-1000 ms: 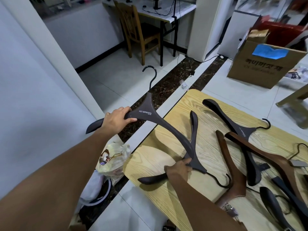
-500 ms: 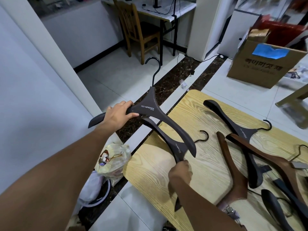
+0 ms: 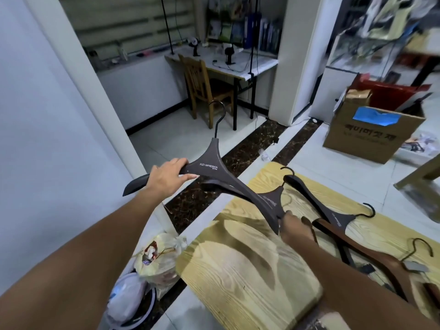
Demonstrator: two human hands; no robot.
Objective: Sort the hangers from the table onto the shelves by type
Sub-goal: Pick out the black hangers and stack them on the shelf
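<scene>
My left hand (image 3: 167,178) grips the left arm of a dark grey hanger (image 3: 215,164), held in the air left of the table with its hook pointing up. My right hand (image 3: 296,228) holds a second dark grey hanger (image 3: 269,198) by one arm, lifted off the table and lying just under the first one. On the light wooden table (image 3: 250,277) stay another dark hanger (image 3: 333,215) and a brown wooden hanger (image 3: 371,256) on the right side.
A tied plastic bag (image 3: 159,256) and a white bin (image 3: 129,303) stand on the floor left of the table. A cardboard box (image 3: 371,129) sits at the back right. Farther back are a wooden chair (image 3: 202,89) and a desk (image 3: 228,63).
My right hand lifted the second dark hanger off the table and brought it up under the one in my left hand. The view tilted upward.
</scene>
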